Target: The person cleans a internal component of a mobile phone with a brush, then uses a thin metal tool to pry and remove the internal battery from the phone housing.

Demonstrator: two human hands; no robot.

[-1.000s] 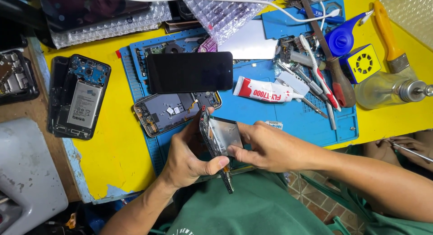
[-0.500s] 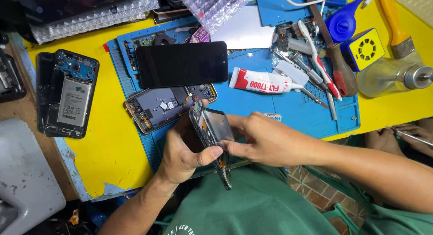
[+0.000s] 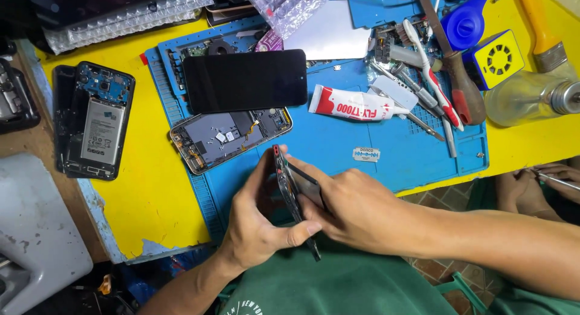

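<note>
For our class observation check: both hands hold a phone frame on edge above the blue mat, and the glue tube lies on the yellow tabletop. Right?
Not quite. In the head view the glue tube lies on the blue mat, not the yellow tabletop. Left hand and right hand do hold the phone frame on edge.

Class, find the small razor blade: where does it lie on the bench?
In the head view the razor blade lies flat on the blue work mat, right of centre, just below the red-and-white glue tube and above the right hand.

A yellow bench [image 3: 151, 188] is carrying a blue repair mat [image 3: 338, 152], a black phone screen [image 3: 244, 80], a red-and-white glue tube [image 3: 353, 103] and a yellow-and-blue fan [image 3: 496, 60]; the shirt [image 3: 344, 288] is showing green.
</note>
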